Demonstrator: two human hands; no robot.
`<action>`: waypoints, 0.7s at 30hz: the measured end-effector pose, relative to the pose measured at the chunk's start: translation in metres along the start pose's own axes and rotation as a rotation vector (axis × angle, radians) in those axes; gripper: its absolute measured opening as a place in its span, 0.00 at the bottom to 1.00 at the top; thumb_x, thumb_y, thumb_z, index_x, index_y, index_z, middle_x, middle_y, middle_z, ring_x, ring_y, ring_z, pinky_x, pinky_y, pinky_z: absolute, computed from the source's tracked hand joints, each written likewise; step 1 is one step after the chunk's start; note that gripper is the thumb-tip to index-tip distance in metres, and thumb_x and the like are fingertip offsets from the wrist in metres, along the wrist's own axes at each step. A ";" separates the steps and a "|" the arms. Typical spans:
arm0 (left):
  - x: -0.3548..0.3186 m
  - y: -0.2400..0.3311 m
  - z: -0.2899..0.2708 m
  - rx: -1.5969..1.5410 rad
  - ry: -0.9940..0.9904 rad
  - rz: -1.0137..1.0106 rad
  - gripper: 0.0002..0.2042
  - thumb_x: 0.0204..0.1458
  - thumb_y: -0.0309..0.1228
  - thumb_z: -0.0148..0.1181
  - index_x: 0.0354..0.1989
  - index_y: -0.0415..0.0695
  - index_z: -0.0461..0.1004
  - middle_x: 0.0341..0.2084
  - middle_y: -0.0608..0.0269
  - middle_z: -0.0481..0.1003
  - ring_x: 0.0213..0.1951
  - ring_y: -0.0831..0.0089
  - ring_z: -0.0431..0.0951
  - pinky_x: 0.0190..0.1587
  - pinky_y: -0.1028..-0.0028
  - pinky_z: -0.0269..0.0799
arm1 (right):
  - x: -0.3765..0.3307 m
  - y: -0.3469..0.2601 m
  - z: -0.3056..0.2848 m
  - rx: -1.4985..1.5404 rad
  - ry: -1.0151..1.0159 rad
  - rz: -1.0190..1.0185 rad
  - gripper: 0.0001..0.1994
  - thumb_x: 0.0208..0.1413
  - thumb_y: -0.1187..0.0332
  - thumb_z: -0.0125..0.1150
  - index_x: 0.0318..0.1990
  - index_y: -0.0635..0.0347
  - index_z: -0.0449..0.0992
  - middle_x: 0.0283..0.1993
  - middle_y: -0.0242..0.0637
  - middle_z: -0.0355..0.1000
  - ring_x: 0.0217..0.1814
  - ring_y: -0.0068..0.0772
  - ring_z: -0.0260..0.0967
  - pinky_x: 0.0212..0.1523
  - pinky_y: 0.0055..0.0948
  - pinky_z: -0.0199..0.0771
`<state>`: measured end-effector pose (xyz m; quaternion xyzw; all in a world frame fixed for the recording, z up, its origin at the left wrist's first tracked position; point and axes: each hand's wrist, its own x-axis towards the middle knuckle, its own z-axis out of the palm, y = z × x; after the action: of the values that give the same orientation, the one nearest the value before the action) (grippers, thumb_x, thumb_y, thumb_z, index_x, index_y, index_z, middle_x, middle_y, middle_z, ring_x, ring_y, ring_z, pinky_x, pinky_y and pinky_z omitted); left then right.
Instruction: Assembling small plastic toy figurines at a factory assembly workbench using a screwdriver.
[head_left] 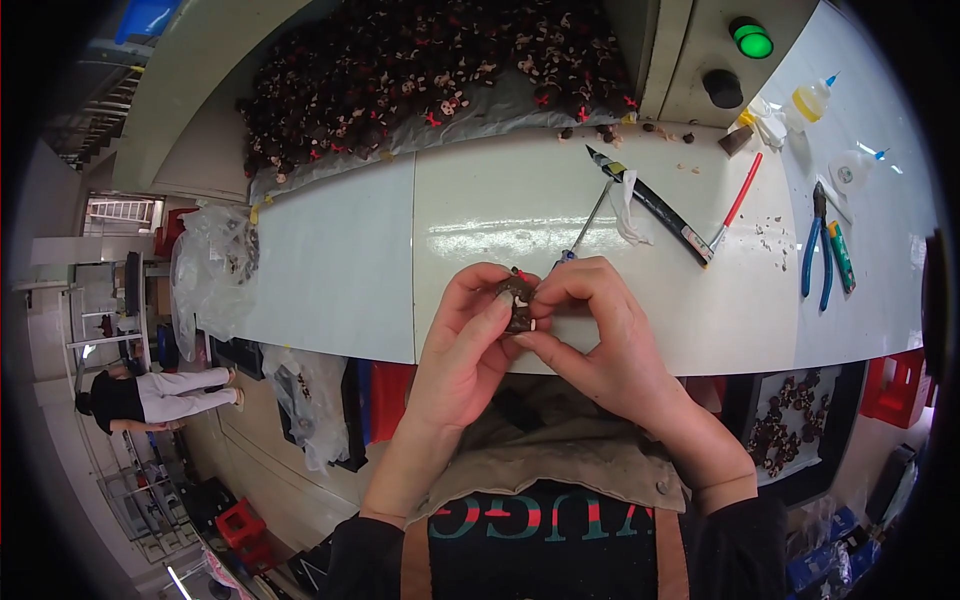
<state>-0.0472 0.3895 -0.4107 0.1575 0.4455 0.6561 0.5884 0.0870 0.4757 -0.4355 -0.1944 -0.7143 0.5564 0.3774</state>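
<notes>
A small dark brown figurine (518, 308) with cream and red bits is held up just above the table's front edge. My left hand (467, 335) has it between thumb and fingers, covering its left side. From the other side, my right hand (592, 325) closes finger and thumb on the figurine's right edge. Just beyond my hands lies a thin screwdriver (590, 222), its handle end partly behind my right hand. A black utility knife (662, 212) rests farther off to the right, beside a crumpled white strip (626, 210).
A large heap of similar figurines (400, 85) fills the opening at the back. On the right lie a red brush (738, 200), blue-handled pliers (816, 250), a green tube (842, 257) and squeeze bottles (810, 102). Below the table stands a figurine tray (793, 420). Another person (150, 397) is far left.
</notes>
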 end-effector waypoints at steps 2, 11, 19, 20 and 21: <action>0.000 0.001 0.001 -0.020 0.008 -0.013 0.11 0.60 0.27 0.45 0.50 0.44 0.61 0.48 0.58 0.67 0.44 0.70 0.72 0.48 0.72 0.70 | 0.000 0.000 0.000 -0.016 0.002 -0.006 0.19 0.41 0.82 0.66 0.40 0.61 0.64 0.41 0.39 0.64 0.41 0.31 0.68 0.45 0.27 0.75; -0.007 0.009 0.003 0.111 0.064 -0.031 0.16 0.60 0.30 0.45 0.56 0.42 0.63 0.42 0.62 0.72 0.41 0.77 0.73 0.42 0.76 0.70 | 0.000 -0.007 -0.004 -0.074 -0.020 -0.023 0.16 0.48 0.79 0.61 0.45 0.63 0.69 0.43 0.40 0.68 0.44 0.35 0.70 0.44 0.27 0.74; -0.007 0.011 -0.005 0.147 0.047 -0.052 0.17 0.60 0.33 0.48 0.56 0.40 0.64 0.39 0.64 0.73 0.36 0.78 0.75 0.41 0.77 0.71 | -0.001 -0.005 -0.004 -0.135 -0.020 0.007 0.13 0.50 0.80 0.57 0.44 0.63 0.73 0.39 0.39 0.70 0.39 0.34 0.71 0.40 0.26 0.74; -0.007 0.010 -0.005 0.147 0.048 -0.052 0.17 0.60 0.33 0.48 0.56 0.40 0.64 0.39 0.64 0.73 0.36 0.78 0.75 0.41 0.77 0.71 | -0.001 -0.005 -0.004 -0.121 -0.013 0.012 0.13 0.49 0.80 0.58 0.44 0.63 0.74 0.38 0.39 0.71 0.38 0.34 0.71 0.39 0.26 0.74; -0.007 0.008 -0.006 0.169 0.070 -0.045 0.18 0.61 0.35 0.47 0.56 0.39 0.63 0.39 0.63 0.73 0.34 0.78 0.74 0.38 0.78 0.71 | -0.002 -0.005 -0.003 -0.107 -0.007 0.016 0.13 0.49 0.80 0.59 0.43 0.62 0.74 0.37 0.39 0.71 0.38 0.34 0.72 0.38 0.27 0.74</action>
<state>-0.0545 0.3813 -0.4053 0.1733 0.5231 0.6080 0.5716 0.0910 0.4746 -0.4311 -0.2182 -0.7428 0.5209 0.3595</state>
